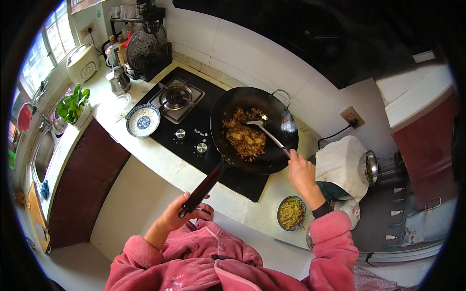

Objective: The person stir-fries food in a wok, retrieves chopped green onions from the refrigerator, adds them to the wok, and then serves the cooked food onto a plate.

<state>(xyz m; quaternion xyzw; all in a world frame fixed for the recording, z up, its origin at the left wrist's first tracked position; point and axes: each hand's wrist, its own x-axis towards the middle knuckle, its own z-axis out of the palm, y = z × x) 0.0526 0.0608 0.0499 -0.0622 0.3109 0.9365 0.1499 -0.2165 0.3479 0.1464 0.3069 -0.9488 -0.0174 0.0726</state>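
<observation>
A black wok [280, 152] stands over the right side of the gas hob, holding browned fried food [245, 140] with pale pieces in it. My right hand [302, 172] grips the dark handle of a metal spatula [271, 136], whose blade rests in the food. Around the end of the wok's dark handle [205, 185] is my left hand [174, 212]. Its thumb lies on one side and its spread fingers on the other, not wrapped tight; whether the palm touches the handle cannot be told.
On the black gas hob [169, 143], the left burner [176, 97] is uncovered. A blue-and-white bowl [143, 120] sits at its left edge. Shredded green food fills another bowl [291, 212] at the counter's front right. A white cloth [340, 163] covers something beside the wok. Leafy greens [74, 105] stand near the sink [43, 156].
</observation>
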